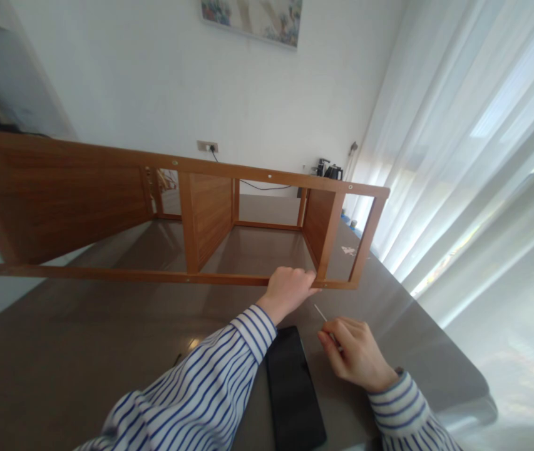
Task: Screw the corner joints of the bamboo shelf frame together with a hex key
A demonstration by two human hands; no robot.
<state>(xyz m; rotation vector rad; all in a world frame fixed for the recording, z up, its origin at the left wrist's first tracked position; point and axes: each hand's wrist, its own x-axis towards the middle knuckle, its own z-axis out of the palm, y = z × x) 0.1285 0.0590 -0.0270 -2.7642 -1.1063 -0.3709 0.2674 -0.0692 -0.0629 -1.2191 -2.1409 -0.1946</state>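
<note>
A brown wooden shelf unit [130, 273] lies on its side across the table, with slatted shelves and open bays between its rails. My left hand [290, 289] is closed around its near lower rail, close to the right-hand shelf. Below and to the right, my right hand [352, 352] is closed in a pinch on a thin metal rod [320, 312]. The rod's tip points up and left toward the rail, apart from it. My fingers cover the rod's other end. Small round fittings show along the upper rail.
A black tablet-like slab [295, 394] lies on the dark table [116, 351] between my forearms. Small pale pieces [348, 250] sit behind the unit's right end. A black kettle [334, 172] stands at the back. White curtains [496, 169] hang along the right.
</note>
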